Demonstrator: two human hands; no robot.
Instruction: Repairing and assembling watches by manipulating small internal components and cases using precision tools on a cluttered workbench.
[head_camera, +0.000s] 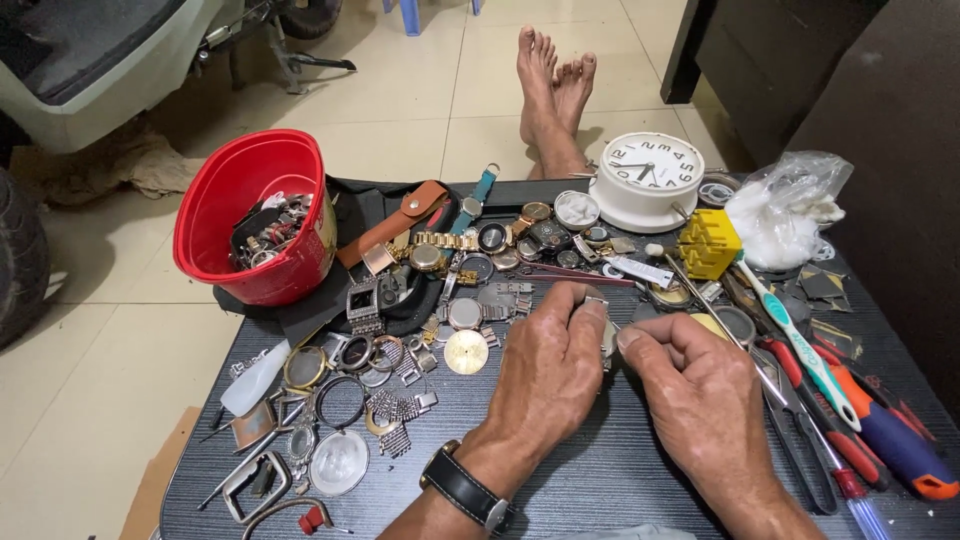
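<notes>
While the left hand (548, 365) is pinching a small watch case (603, 332) shut-fingered over the worktop (560, 480), the right hand (700, 395) is closing on a thin tool, its work unfinished.

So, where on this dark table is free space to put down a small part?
Bare table lies between the two forearms, below the left hand and right hand. Crowded: watch parts left, tools right, watches behind.

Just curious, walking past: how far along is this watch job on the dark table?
Parts already lie stripped: loose round watch glass and metal bracelet pieces. In hand: left hand grips a small metal watch case; right hand pinches at it. The gold-coloured wristwatch waits untouched.
</notes>
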